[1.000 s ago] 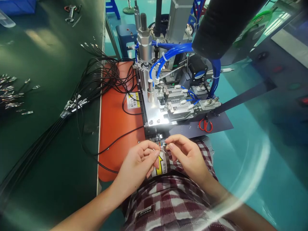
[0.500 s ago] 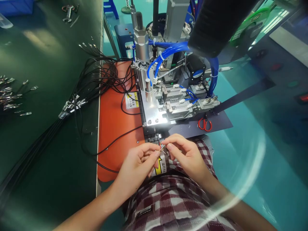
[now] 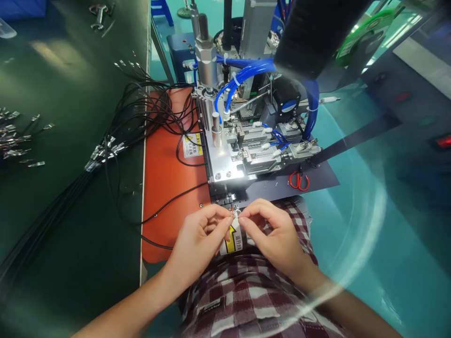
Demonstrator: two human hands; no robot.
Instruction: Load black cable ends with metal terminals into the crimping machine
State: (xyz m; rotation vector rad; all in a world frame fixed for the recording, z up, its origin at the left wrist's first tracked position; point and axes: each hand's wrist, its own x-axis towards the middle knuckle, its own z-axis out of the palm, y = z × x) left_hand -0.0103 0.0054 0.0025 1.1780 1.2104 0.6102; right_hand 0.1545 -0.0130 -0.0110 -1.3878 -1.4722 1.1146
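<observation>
Both hands are met just near of the machine's front edge; the left hand (image 3: 199, 239) and right hand (image 3: 273, 234) are each closed in a fingertip pinch on the wire end (image 3: 235, 214) — a tiny bright tip with a hint of red, too small for more to be told; the black cable (image 3: 172, 201) runs away left over the orange mat (image 3: 165, 173). Step judged: the wire tip is being dressed or aligned at the fixture slot (image 3: 229, 199); the next move would call for a fine, steady feed far-ward into that slot, pinch kept. Edges — the metal plate (image 3: 225, 171) of the crimping machine (image 3: 246, 131) stands close beyond the fingertips; red scissors (image 3: 299, 180) lie right on the dark sheet; blue air hoses (image 3: 239, 77) overhang farther off. Open room is found near and right; to the left, the cable bundle (image 3: 105, 150) crowds the green table (image 3: 63, 94).
</observation>
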